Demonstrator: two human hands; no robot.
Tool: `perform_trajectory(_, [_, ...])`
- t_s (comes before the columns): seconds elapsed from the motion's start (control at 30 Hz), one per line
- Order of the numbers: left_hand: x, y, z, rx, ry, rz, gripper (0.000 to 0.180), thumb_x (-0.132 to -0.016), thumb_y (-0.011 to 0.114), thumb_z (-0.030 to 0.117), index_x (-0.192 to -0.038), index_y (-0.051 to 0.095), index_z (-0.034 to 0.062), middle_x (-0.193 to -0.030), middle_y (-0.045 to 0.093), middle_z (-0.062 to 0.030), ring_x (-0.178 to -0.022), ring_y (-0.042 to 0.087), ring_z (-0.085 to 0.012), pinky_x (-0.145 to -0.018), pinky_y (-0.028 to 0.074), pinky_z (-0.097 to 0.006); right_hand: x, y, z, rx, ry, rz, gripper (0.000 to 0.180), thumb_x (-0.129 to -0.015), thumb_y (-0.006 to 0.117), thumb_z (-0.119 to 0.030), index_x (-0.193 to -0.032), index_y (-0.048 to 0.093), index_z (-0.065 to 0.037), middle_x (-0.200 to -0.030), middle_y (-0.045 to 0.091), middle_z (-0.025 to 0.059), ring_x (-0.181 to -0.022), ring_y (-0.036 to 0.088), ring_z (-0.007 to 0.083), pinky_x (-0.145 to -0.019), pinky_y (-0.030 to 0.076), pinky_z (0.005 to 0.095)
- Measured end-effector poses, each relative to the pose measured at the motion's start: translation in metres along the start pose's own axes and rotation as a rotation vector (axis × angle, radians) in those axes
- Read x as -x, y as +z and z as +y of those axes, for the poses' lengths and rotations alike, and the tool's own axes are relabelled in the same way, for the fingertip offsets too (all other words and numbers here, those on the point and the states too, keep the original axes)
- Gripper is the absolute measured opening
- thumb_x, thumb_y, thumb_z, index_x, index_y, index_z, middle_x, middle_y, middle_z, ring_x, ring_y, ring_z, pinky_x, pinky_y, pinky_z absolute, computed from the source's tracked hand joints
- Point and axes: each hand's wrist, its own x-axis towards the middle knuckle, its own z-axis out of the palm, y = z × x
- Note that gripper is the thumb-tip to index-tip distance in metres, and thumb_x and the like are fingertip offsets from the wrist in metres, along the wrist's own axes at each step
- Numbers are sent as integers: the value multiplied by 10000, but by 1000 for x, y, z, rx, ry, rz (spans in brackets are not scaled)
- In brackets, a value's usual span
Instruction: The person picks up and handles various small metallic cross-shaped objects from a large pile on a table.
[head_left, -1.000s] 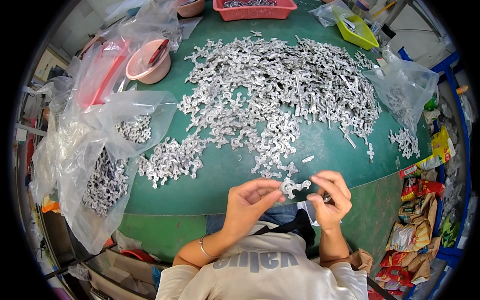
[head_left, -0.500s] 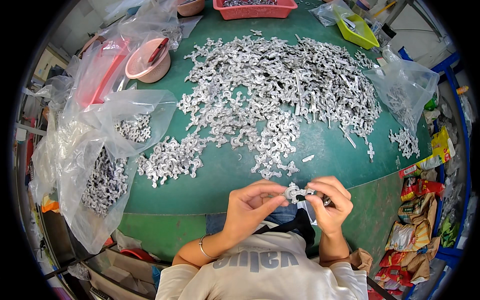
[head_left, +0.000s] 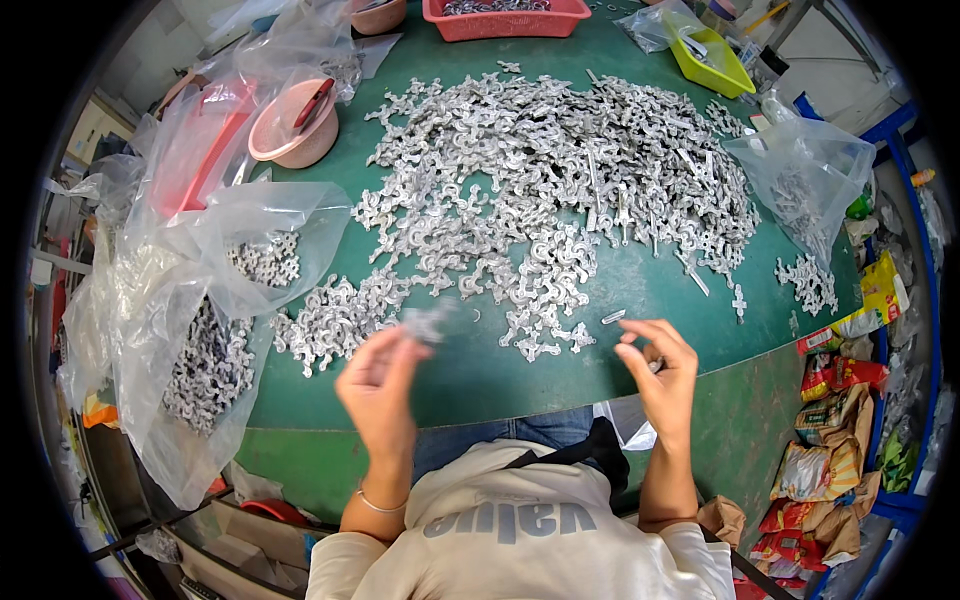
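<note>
My left hand (head_left: 380,375) is closed, pinching a small grey cast metal piece (head_left: 430,322) that motion has blurred. That hand hovers just right of a small heap of grey metal castings (head_left: 340,315). My right hand (head_left: 662,370) has its thumb and forefinger apart, close to a narrow metal strip (head_left: 614,317) lying on the table. Its other fingers curl round something small and shiny (head_left: 655,365), mostly hidden. Beyond both hands spreads a large pile of similar grey castings (head_left: 540,150).
Clear plastic bags (head_left: 210,370) holding castings lie at the left of the green table (head_left: 470,385). Behind them stands a pink bowl (head_left: 295,135) with a red-handled tool. A red tray (head_left: 505,25) and a yellow-green basket (head_left: 715,65) stand far back. Another bag (head_left: 805,165) lies right.
My hands have parted. The left has moved left and away from me with the casting, toward the small heap. My right hand has released its pinch on that casting and shifted slightly farther away.
</note>
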Motion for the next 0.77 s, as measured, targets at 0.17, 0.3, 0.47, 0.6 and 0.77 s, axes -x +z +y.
perform_trajectory(0.17, [-4,-24,-12,-519,395,284,318,-754,542,-85,-1063,510,-16,-1028,445,-93,-756,464,-106,-607,406,-196,3,26,8,391,-167,-62,238,-669,694,-133,-879,609,-60,-888,565,66,-601,577,242,-530,443,322])
perform_trajectory(0.3, [9,-6,-13,-550,467,171,319,-720,546,-103,-1020,527,1,-1022,432,-92,-718,437,-116,-635,384,-199,2,34,26,370,-230,-1,165,-681,675,-94,-826,609,-51,-798,581,71,-593,576,248,-530,438,313])
perform_trajectory(0.47, [23,23,-14,-376,359,-248,270,-719,558,-98,-970,564,2,-985,490,-105,-746,493,-132,-660,414,-218,7,30,25,19,-68,45,90,-731,631,-29,-818,608,-25,-693,598,55,-551,550,126,-522,403,225])
perform_trajectory(0.6, [31,52,-1,-228,184,-551,369,-691,603,-110,-1040,560,4,-1021,494,-123,-836,534,-150,-690,471,-236,21,25,-3,-479,221,-56,74,-819,564,-52,-815,584,20,-674,601,35,-543,491,47,-513,372,168])
perform_trajectory(0.77, [35,55,0,-281,327,-591,307,-683,632,-91,-971,609,12,-1011,513,-122,-828,557,-187,-659,501,-250,27,15,-10,-897,375,-262,81,-836,530,-51,-870,570,10,-684,608,64,-528,497,51,-508,368,153])
